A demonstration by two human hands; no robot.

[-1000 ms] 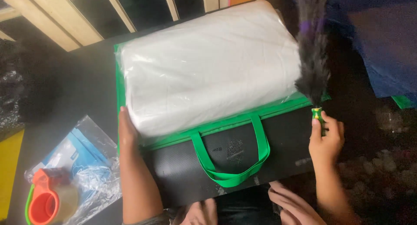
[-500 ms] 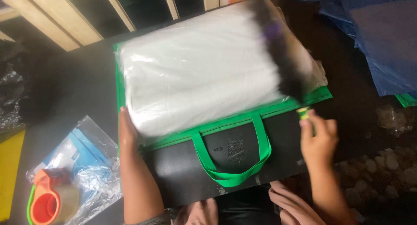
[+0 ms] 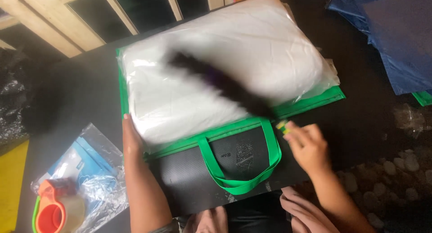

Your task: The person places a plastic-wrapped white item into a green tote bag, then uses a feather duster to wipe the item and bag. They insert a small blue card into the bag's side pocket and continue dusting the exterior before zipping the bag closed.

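Gripping a black feather duster (image 3: pixel 220 82), the right hand (image 3: pixel 306 145) lays it across the white bundle (image 3: pixel 225 66).

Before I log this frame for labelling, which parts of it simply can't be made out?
All in the head view:
- Duster: motion-blurred into a dark streak, shape unclear.
- Right hand: blurred, so its grip on the handle is unclear.
- Tape dispenser: cut off by the bottom edge.
- Bag: mostly hidden under the white bundle.
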